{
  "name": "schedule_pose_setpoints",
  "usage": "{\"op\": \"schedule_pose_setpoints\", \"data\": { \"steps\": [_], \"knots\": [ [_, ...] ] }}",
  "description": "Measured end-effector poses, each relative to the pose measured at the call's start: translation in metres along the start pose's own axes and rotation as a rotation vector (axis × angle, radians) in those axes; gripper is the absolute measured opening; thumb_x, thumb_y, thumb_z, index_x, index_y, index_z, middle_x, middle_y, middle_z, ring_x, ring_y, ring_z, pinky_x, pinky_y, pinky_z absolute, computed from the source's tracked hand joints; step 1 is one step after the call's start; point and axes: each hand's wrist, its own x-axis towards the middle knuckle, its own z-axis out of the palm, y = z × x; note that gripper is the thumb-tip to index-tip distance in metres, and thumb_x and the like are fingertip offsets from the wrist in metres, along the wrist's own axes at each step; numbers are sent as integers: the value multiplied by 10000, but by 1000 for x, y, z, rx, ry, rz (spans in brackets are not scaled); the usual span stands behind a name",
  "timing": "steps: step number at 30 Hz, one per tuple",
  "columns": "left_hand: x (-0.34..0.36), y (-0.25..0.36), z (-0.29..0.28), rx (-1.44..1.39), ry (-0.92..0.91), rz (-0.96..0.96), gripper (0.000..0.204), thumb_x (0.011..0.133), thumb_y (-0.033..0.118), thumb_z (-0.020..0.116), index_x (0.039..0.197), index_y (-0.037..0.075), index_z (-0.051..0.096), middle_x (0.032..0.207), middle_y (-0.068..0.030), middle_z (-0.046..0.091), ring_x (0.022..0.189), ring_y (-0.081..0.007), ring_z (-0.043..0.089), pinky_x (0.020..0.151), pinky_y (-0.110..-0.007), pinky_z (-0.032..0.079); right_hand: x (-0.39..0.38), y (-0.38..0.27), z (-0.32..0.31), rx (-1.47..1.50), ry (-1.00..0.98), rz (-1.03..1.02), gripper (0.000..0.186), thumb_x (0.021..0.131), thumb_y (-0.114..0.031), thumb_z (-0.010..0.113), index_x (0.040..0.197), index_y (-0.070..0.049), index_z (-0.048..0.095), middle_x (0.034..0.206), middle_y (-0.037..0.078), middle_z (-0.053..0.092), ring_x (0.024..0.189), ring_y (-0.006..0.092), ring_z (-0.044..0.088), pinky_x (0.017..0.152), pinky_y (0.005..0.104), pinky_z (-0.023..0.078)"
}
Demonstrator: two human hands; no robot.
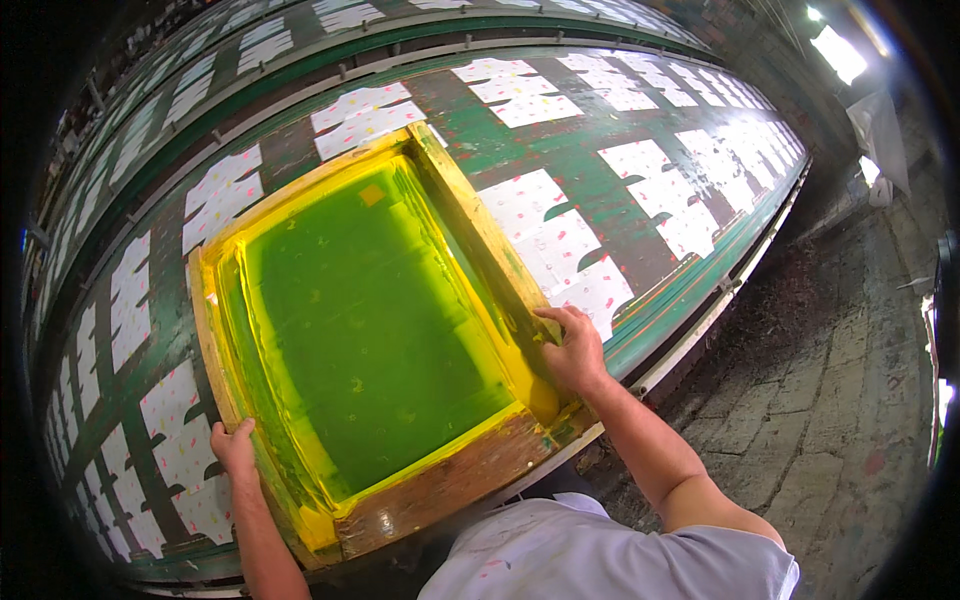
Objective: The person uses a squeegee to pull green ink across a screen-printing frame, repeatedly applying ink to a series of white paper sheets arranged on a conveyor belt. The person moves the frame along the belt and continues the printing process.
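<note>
Working at a long green table [560,150]. Hold the frame [482,228], at its near edge, level and square with the white pieces [545,225] around it. Bear evenly on both sides: pinching the right between thumb and fingers with the right hand [576,352], the left likewise with the left hand [236,450].

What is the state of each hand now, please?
Left hand: holding the wooden frame at its left side.
Right hand: holding the same frame at its right side.
</note>
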Motion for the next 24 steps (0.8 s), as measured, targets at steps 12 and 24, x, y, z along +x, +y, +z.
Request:
{"op": "schedule_pose_setpoints", "data": {
  "steps": [12,24],
  "knots": [
    [-189,151,145,-92,-204,67,302,839,56,908,1010,-19,671,1007,-125,749,871,-256,694,811,-426,544,113,210,-103,76,191,44,579,766,71,679,1296,-136,789,1262,186,752,1258,407,684,1105,468,551],
    [-281,194,217,-85,-185,104,343,820,72,909,1074,-53,717,1052,-166,779,926,-307,737,868,-436,574,159,323,-161,194,147,31,603,776,113,707,1347,-71,771,1286,169,770,1256,350,717,1129,414,553]
  ]
}}
